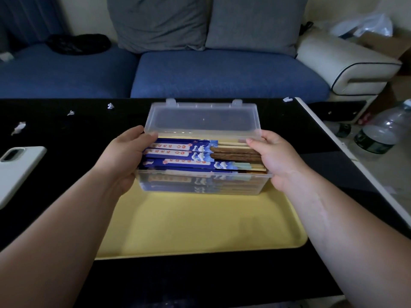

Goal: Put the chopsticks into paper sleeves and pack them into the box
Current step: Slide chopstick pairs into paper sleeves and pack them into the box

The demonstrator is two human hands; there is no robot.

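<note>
Plainly, on my feed the left hand (124, 156) and the right hand (278, 158) grasp the two short ends of the clear box (200, 185). Each thumb is hooked over the rim. The other fingers curl round the far sides, where I lose sight of them. The box is at the far part of the yellow tray (200, 225), which lies on the black table (66, 141). I cannot tell whether the box rests on the tray or is held just off it.

Its lid (202, 118) stands open, tilted back behind the hands. Blue paper sleeves (178, 162) lie lengthwise in layers up to the rim. The chopsticks (235, 151) stick out of their right ends: some dark brown, some pale, one pair with a light green band. The right hand covers their tips. The lower layers show only as blurred blue and gold through the frosted front wall.

Each top sleeve carries a white strip of Chinese characters beside a wave pattern, too small for me to read with any certainty.

A phone (20, 167) in a white case is cut off by the left edge. A plastic bottle (378, 134) beyond the table has a dark green label, its writing illegible.
</note>
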